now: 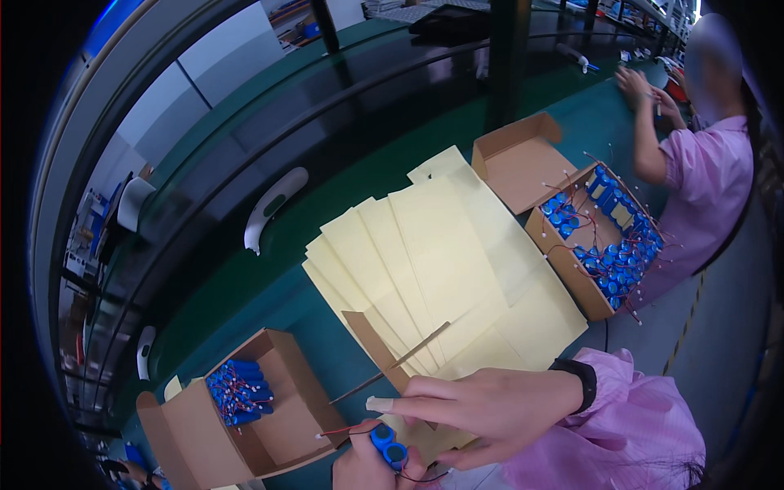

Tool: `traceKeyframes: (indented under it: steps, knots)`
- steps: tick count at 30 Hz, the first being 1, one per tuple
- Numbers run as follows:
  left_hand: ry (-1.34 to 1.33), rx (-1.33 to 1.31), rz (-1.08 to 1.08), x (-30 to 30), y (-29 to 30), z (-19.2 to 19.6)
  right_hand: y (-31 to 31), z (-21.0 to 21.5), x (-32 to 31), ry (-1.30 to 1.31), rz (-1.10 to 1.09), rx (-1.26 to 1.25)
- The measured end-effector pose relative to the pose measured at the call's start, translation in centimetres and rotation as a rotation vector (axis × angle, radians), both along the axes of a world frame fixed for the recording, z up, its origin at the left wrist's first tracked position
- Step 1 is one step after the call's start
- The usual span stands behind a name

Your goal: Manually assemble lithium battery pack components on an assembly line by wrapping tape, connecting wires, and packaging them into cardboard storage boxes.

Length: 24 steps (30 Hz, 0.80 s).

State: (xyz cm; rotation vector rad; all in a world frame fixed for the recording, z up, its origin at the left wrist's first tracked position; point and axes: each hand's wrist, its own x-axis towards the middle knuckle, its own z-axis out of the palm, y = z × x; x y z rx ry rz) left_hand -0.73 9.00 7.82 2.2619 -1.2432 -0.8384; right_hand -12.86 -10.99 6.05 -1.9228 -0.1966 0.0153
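Left hand point(366, 467) clamped on blue battery pack point(387, 447) at lower frame edge, long axis up-right; right hand point(490, 404) directly above, nearer the pack, fingers extended left, unclamped; beyond, yellow sheets point(441, 261) fanned on green counter point(343, 184), cardboard boxes point(245, 408) flanking.

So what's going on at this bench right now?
A person's left hand holds a blue battery pack with thin wires, while the right hand reaches across above it. Pale yellow sheets lie fanned on the green table. Open cardboard boxes left and right hold more blue packs. A co-worker works at the far right.
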Motion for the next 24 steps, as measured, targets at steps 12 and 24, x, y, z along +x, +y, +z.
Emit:
traceKeyframes:
  steps: [12,24]
  knots:
    - [-0.046,0.04,-0.134,-0.5,-1.4,-0.8,1.3,-1.5,0.8,-0.057,-0.14,0.131]
    - [-0.017,0.091,0.027,0.2,-4.1,-1.7,-1.8,-1.8,2.8,-0.265,-0.317,0.11]
